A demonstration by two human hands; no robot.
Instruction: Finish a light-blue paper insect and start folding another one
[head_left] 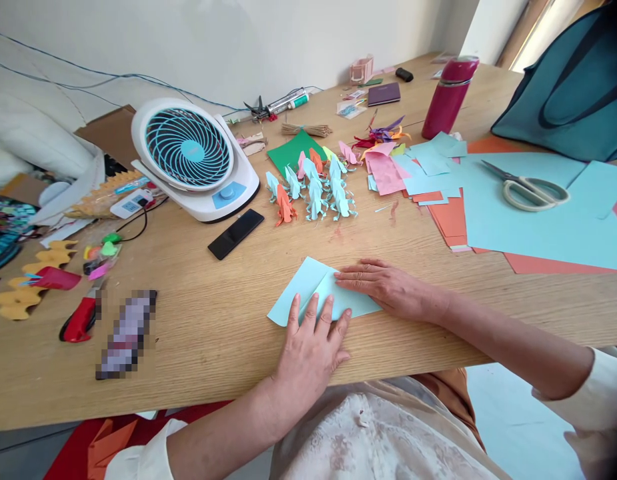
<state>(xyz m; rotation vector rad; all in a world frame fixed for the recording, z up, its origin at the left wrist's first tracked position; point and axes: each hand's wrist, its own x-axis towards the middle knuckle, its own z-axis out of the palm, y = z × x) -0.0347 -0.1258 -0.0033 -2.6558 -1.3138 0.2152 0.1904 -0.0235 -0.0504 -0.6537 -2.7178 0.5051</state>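
Note:
On the wooden table in front of me lies a light blue sheet of paper (299,288), partly folded over on itself. My left hand (313,343) rests on it near the front edge, fingers spread and pressing the folded layer. Flat on the paper's right part is my right hand (395,287), its fingers stretched out to the left. The paper under both palms is hidden. Beyond it stands a group of folded paper figures (315,193), mostly light blue, with some orange and pink ones.
A white fan (193,153) and a black phone (236,234) are at the left. Scissors (533,193) lie on large blue and orange sheets (508,233) at the right, near a red bottle (449,97) and a teal bag (563,100). A red-handled tool (81,320) lies far left.

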